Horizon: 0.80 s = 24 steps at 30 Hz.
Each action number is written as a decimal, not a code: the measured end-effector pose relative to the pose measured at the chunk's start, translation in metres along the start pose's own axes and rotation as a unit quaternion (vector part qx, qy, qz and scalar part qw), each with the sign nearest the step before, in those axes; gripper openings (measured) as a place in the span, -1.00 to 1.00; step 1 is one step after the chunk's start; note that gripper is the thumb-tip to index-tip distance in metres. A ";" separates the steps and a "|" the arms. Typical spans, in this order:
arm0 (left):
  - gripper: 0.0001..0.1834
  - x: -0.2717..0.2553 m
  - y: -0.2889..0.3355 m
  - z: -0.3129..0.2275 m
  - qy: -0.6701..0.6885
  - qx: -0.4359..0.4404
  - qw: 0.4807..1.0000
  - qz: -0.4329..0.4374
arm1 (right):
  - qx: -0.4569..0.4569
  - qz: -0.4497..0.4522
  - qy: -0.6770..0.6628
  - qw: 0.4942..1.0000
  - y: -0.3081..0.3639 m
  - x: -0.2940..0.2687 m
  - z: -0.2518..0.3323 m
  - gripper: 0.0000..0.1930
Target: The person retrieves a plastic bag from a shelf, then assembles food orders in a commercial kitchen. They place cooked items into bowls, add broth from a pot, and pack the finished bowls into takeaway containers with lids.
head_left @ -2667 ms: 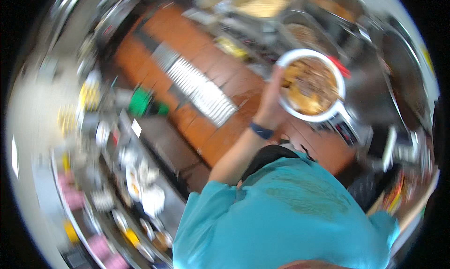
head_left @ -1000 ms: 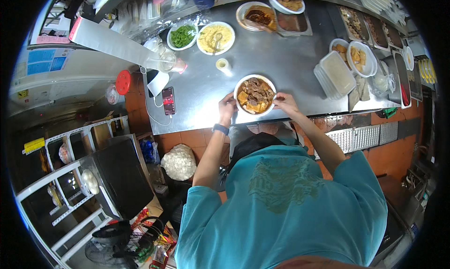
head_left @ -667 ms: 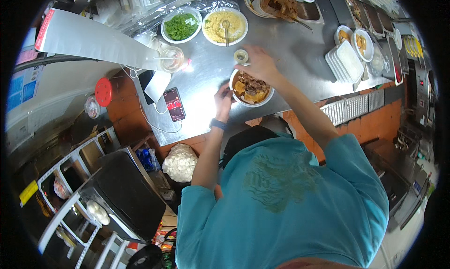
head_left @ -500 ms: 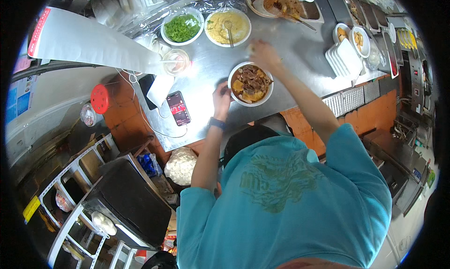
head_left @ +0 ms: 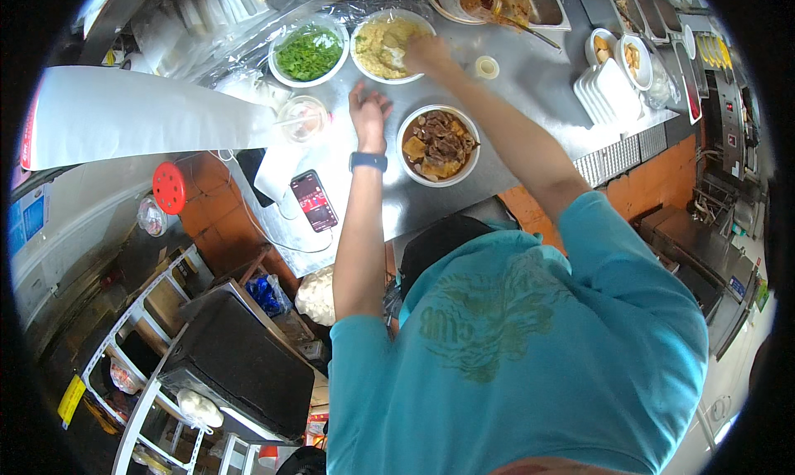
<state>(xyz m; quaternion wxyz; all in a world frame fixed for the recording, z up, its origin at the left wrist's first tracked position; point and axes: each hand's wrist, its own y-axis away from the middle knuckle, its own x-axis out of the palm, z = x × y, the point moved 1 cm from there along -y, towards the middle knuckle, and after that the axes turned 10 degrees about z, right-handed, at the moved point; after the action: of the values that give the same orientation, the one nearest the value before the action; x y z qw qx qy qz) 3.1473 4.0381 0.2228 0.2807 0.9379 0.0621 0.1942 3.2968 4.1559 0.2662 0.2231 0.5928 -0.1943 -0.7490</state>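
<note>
My right hand [head_left: 426, 55] is closed on the handle of a metal spoon [head_left: 397, 58], whose bowl rests in a pale yellow minced food, possibly garlic, in a white bowl [head_left: 358, 59]. Just below that bowl, my left hand [head_left: 369, 110] hovers with loosely bent fingers apart, holding nothing. A dark watch circles the left wrist. Between my forearms stands a white bowl [head_left: 401, 148] of sliced brown meat and yellowish pieces in dark broth. Chopped green herbs [head_left: 310, 53] fill another white bowl to the left. A small pale round cup [head_left: 487, 67] sits right of my right hand.
A phone [head_left: 314, 200] with a cable lies at the steel table's left, near a clear plastic cup [head_left: 303, 119] and a long paper sheet [head_left: 149, 117]. Stacked white trays [head_left: 607, 96] and two bowls of food stand right. A sauce-smeared ladle [head_left: 505, 7] lies at the back.
My left hand has left the meat bowl's rim and moved up and left. The right hand has let go of the small pale cup and taken the spoon in the yellow food.
</note>
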 end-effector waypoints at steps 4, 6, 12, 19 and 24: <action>-0.36 0.025 -0.011 -0.014 0.079 -0.026 0.996 0.013 | -0.084 -0.027 0.115 0.989 0.005 -0.008 -0.029 -0.61; -0.35 0.031 -0.013 -0.018 0.106 -0.023 0.994 0.010 | -0.158 -0.053 0.161 0.973 0.008 -0.010 -0.034 -0.58; -0.31 0.036 -0.016 -0.024 0.120 -0.010 0.993 -0.022 | -0.300 -0.022 0.150 0.942 0.018 -0.003 -0.036 -0.63; -0.26 0.031 -0.021 -0.022 0.093 -0.007 0.996 0.000 | -0.209 0.106 -0.064 0.970 -0.016 0.005 -0.054 -0.68; -0.49 0.007 0.033 -0.008 0.016 0.028 0.999 -0.043 | -0.277 0.100 -0.215 0.931 0.016 -0.002 -0.082 -0.71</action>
<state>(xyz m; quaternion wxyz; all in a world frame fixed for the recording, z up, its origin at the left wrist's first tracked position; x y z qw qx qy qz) 3.1511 4.0158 0.2492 0.2614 0.9385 0.1124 0.1955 3.3789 4.1416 0.2588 0.4054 0.3096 -0.0808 -0.8563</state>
